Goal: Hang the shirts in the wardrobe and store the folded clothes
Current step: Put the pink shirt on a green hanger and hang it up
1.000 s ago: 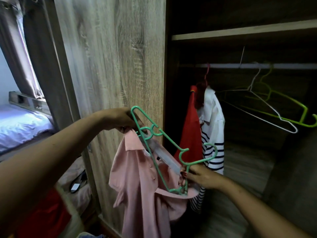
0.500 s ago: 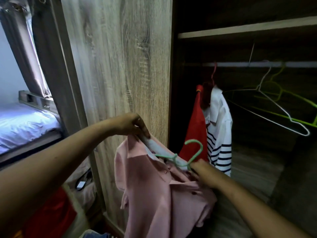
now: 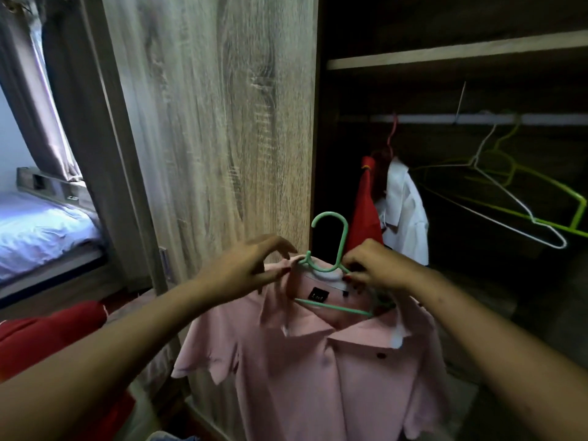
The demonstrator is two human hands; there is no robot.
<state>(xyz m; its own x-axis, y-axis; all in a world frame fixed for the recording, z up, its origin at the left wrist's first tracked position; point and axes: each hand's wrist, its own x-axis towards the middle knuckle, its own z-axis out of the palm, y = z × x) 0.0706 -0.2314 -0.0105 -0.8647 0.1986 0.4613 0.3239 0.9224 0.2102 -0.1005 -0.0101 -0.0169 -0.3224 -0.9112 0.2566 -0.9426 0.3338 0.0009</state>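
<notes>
A pink collared shirt [image 3: 318,370] hangs in front of me on a mint-green plastic hanger [image 3: 331,246], whose hook points up. My left hand [image 3: 251,268] pinches the shirt's collar at the hanger's left shoulder. My right hand [image 3: 372,265] grips the hanger and collar on the right side of the neck. Both are level with the edge of the wardrobe door [image 3: 222,138]. Inside the wardrobe a rail [image 3: 477,118] carries a red shirt [image 3: 364,214] and a white shirt [image 3: 405,208].
Empty hangers hang further right on the rail: a white wire hanger [image 3: 521,211] and a lime-green hanger [image 3: 541,192]. A shelf [image 3: 445,54] runs above the rail. A bed [image 3: 41,227] and a curtain [image 3: 28,90] are at the left; red clothes [image 3: 47,332] lie at lower left.
The hanger went from held outside the shirt to inside its neck, hook now upright. The shirt now hangs spread and facing me, and my left hand moved to the collar.
</notes>
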